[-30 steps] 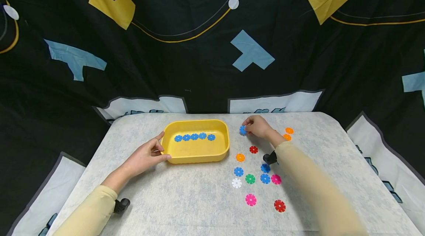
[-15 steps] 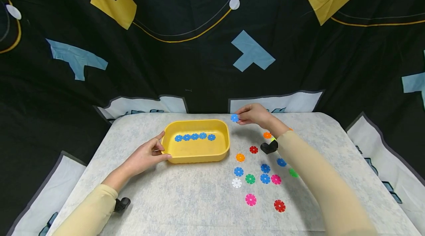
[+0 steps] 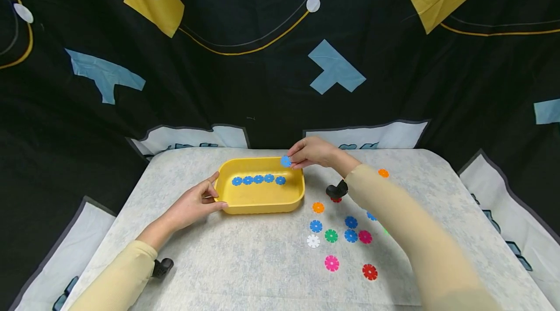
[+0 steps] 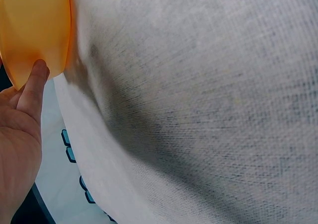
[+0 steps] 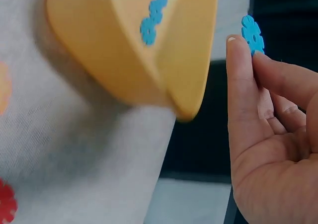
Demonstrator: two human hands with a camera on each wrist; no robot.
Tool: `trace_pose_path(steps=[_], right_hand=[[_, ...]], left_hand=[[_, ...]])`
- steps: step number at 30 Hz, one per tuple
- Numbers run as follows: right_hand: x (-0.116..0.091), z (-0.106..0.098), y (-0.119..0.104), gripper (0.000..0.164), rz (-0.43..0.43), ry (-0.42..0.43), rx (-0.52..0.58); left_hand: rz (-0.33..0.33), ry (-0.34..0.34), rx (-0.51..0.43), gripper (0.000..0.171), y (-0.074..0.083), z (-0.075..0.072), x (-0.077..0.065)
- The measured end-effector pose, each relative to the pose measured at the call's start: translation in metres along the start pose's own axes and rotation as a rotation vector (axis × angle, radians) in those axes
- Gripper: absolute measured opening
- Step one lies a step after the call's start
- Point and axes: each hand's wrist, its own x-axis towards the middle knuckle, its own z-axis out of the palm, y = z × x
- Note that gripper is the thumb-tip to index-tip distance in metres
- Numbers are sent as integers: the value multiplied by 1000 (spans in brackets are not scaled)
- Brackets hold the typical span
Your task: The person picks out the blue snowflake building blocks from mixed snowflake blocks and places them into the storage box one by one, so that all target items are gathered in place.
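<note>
My right hand (image 3: 316, 151) pinches a blue notched plastic disc (image 5: 253, 34) between thumb and fingertips. In the head view it holds that disc up at the back right corner of a yellow tray (image 3: 260, 208). Inside the tray, several blue discs (image 3: 258, 179) lie in a row on the bottom. My left hand (image 3: 199, 203) holds the tray's left end, thumb at the front corner and a finger farther back. The left wrist view shows one digit of it lying along the tray's outer wall (image 4: 39, 25).
Right of the tray lie several loose discs, among them an orange disc (image 3: 318, 207), a green disc (image 3: 331, 236), a white disc (image 3: 313, 241), a pink disc (image 3: 331, 263) and a red disc (image 3: 369, 272). The right forearm hides some. A dark curtain (image 3: 218, 92) hangs behind the cloth-covered table (image 3: 218, 272).
My right hand has lifted the blue disc from the table right of the tray and carried it left to the tray's back right corner. My left hand keeps its place on the tray.
</note>
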Motion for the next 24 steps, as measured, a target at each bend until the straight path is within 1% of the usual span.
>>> trace_pose_path(steps=[6, 11, 15, 20, 24], right_hand=[[15, 35, -21, 16, 28, -64, -6], [31, 67, -28, 14, 44, -117, -7], [42, 91, -31, 11, 68, -140, -24], [56, 110, -31, 9, 128, -159, -45], [66, 121, -30, 11, 165, -143, -70]], left_hand=[[-6, -6, -5, 53, 0, -1, 0], [-9, -13, -12, 51, -1, -1, 1], [0, -18, -15, 50, -1, -2, 1], [7, -21, -29, 48, -2, -3, 1], [6, -25, -42, 49, -2, -3, 0]])
